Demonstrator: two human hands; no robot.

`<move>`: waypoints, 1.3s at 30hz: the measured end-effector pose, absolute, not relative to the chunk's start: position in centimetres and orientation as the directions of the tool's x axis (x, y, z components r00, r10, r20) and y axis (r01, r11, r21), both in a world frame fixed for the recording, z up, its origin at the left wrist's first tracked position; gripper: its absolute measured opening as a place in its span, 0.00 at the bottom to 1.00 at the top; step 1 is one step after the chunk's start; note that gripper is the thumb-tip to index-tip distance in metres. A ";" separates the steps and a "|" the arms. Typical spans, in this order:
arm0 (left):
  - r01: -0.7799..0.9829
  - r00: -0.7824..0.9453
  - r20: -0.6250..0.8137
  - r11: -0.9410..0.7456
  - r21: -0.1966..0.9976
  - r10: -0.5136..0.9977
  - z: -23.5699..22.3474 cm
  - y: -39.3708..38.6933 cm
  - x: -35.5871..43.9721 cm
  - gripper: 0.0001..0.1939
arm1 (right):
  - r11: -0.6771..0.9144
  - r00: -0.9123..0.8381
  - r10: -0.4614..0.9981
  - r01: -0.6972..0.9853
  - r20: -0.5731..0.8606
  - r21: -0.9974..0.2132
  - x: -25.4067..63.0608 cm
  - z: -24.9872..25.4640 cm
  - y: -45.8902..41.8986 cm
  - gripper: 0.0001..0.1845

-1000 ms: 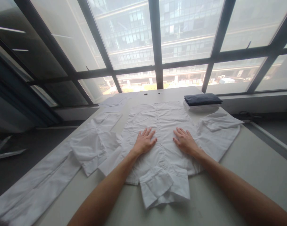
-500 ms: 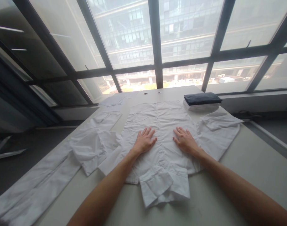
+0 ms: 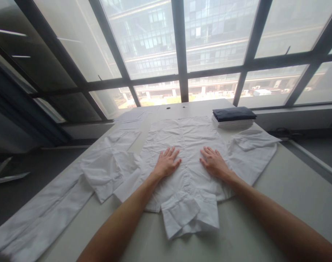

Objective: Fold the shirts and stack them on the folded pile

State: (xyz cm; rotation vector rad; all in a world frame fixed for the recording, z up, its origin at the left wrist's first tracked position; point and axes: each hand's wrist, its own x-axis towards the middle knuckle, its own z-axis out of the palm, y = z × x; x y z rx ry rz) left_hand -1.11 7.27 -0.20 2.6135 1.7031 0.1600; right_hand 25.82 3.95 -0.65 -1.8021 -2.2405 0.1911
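A white shirt [image 3: 183, 133] lies spread on the white table [image 3: 250, 222], its collar end toward me and its sleeves out to both sides. My left hand [image 3: 168, 162] rests flat on the left half of the shirt, fingers spread. On the right half, my right hand [image 3: 213, 162] presses flat in the same way, fingers apart. The buttoned front strip runs between the two hands. Wrinkles cross the fabric around them. Close to me, the collar [image 3: 190, 214] stands partly up and folded over.
At the back right sits a stack of folded white clothes [image 3: 232, 124] topped by a folded dark blue garment [image 3: 234, 113]. More white cloth [image 3: 46, 214] lies along the table's left edge. White sheets [image 3: 130, 119] rest at the back left. Large windows rise behind the table.
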 end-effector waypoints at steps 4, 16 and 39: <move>0.912 0.398 0.074 -0.403 0.071 0.914 -0.2 7.3 -1.1 0.31 | 0.222 -0.194 0.973 0.937 0.128 -0.268 25.8 -0.7 3.9 0.30; 0.911 0.401 0.077 -0.406 0.072 0.913 -0.2 7.3 -1.1 0.31 | 0.215 -0.191 0.975 0.941 0.113 -0.262 25.8 -0.7 4.0 0.30; 0.913 0.398 0.074 -0.403 0.064 0.914 0.0 7.1 -1.0 0.31 | 0.221 -0.195 0.973 0.942 0.122 -0.253 25.8 -0.8 4.0 0.30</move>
